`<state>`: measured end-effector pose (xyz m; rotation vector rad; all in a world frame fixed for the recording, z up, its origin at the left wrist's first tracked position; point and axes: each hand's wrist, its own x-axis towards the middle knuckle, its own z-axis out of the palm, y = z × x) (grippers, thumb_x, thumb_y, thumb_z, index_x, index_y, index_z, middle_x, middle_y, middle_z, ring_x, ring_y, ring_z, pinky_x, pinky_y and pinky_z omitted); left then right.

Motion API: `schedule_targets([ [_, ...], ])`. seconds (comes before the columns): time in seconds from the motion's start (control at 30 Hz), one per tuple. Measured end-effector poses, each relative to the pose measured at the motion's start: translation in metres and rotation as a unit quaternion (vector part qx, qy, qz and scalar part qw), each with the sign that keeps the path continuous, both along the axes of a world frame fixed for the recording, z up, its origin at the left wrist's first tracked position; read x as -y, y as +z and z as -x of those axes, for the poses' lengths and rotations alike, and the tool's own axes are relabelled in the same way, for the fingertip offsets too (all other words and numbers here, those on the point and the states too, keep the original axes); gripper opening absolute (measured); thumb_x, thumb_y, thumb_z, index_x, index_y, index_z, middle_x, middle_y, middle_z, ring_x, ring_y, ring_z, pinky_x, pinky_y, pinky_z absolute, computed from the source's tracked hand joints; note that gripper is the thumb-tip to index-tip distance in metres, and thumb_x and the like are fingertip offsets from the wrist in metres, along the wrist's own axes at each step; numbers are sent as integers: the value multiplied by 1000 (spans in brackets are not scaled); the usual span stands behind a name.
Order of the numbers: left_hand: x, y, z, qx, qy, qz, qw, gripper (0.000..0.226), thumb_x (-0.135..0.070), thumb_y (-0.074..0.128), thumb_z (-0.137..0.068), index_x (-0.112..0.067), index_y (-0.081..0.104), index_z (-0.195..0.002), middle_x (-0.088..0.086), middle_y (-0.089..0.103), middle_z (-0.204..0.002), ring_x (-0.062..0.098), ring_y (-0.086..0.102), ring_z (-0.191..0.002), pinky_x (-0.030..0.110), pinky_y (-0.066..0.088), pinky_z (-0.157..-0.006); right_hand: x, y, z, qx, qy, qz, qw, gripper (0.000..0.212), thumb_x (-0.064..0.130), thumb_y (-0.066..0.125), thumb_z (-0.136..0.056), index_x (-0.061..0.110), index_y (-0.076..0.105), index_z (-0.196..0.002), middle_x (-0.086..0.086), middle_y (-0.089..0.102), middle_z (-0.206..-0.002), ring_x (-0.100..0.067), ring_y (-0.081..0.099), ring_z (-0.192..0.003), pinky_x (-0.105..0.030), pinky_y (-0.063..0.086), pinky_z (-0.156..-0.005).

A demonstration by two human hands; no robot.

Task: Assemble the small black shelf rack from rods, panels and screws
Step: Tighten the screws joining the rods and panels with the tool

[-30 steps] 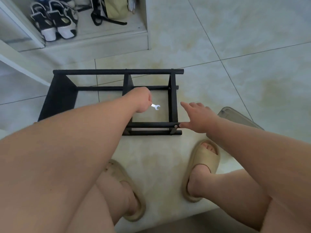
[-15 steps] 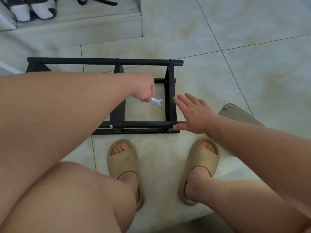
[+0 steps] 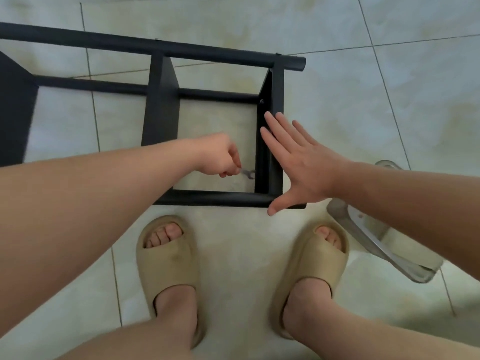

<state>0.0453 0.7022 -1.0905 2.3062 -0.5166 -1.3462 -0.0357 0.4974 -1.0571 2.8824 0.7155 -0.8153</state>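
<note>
Rack (image 3: 161, 110) of matte black metal, lying on its side on pale glossy floor tiles (image 3: 363, 100), just ahead of two feet in tan slippers (image 3: 166, 258). Forms an open frame: one long round far rod (image 3: 155, 48) along the top edge, a lower rod (image 3: 215, 96) behind and beneath it, a near rod (image 3: 220, 197) closest to the toes. Carries three flat panels standing on edge between the rods: a left panel (image 3: 13, 113) cut off by the picture's border, a middle panel (image 3: 161, 131) flaring wider toward the bottom, and a right end panel (image 3: 276, 89) closing the frame. Shows a small screw head (image 3: 261, 101) on the inner face of that end panel, where the lower rod meets it. Leaves the far rod's hollow tip jutting past the end panel.

Left hand (image 3: 220, 157), inside the bay between the middle and end panels, fingers curled tight and clamped on a small silvery wrench (image 3: 248, 174); open end of the tool close to the end panel's inner face near the bottom corner, too blurred to tell whether touching. Right hand (image 3: 304, 162) flat, fingers straight and spread apart over the end panel, thumb stretched across the tip of the near rod, holding nothing.

Clear plastic object (image 3: 376, 242) on the floor beside the right foot.
</note>
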Motion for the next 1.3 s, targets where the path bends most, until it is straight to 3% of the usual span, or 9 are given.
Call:
schedule_targets([
  [0.23, -2, -13, 0, -3, 92, 60, 994, 16, -21, 67, -90, -31, 68, -78, -3, 69, -74, 11, 63, -69, 24, 47, -60, 2, -4, -1, 22, 14, -13, 1000, 148, 106, 24, -59, 2, -16, -158, -18, -31, -162, -32, -28, -151, -46, -7, -126],
  [0.33, -1, -14, -1, -26, 129, 97, 987, 12, -16, 66, -89, -24, 70, -82, 7, 72, -85, 17, 64, -77, 35, 59, -74, 4, -6, -15, 53, 39, -12, 998, 146, 104, 26, -63, -1, -8, -159, -21, -22, -165, -34, -20, -153, -47, -4, -127],
  [0.47, 1, -12, -11, -41, 165, 114, 979, 7, -14, 66, -88, -17, 72, -90, 14, 73, -97, 19, 65, -80, 37, 59, -84, 4, -10, -47, 74, 72, -35, 994, 144, 101, 31, -65, -4, -1, -159, -25, -13, -166, -36, -14, -155, -45, -2, -127],
  [0.6, 1, -12, -25, -40, 177, 113, 977, 6, -14, 66, -86, -16, 71, -88, 11, 72, -88, 22, 64, -79, 42, 58, -87, 6, -14, -63, 79, 102, -51, 990, 141, 98, 34, -68, -3, -2, -159, -23, -15, -166, -32, -18, -154, -39, -5, -125],
  [0.83, 6, -19, -23, -61, 203, 133, 968, 6, -11, 69, -82, -17, 71, -81, 13, 70, -87, 20, 62, -75, 42, 58, -83, 9, -16, -65, 65, 113, -49, 990, 146, 103, 32, -64, -2, -6, -159, -22, -21, -165, -30, -24, -153, -41, -7, -124],
  [1.0, 12, -23, -14, -47, 171, 148, 973, 15, -10, 71, -79, -23, 71, -70, 3, 66, -69, 17, 59, -65, 38, 57, -77, 12, -25, -64, 103, 121, -79, 984, 142, 99, 36, -68, -7, 3, -158, -27, -7, -166, -38, -12, -155, -50, 2, -126],
  [1.17, 16, -18, -8, -120, 224, 209, 944, 13, -7, 72, -83, -17, 71, -75, -1, 66, -72, 12, 60, -68, 32, 56, -76, 13, -32, -62, 139, 117, -111, 977, 139, 95, 39, -71, -11, 12, -156, -33, 4, -163, -45, 1, -154, -56, 12, -125],
  [1.3, 18, -18, -9, -185, 267, 234, 916, 16, -10, 69, -88, -18, 68, -75, -6, 66, -67, 11, 64, -70, 30, 53, -75, 17, -35, -58, 142, 96, -113, 979, 142, 98, 37, -69, -8, 5, -157, -30, -2, -165, -41, -3, -155, -51, 6, -127],
])
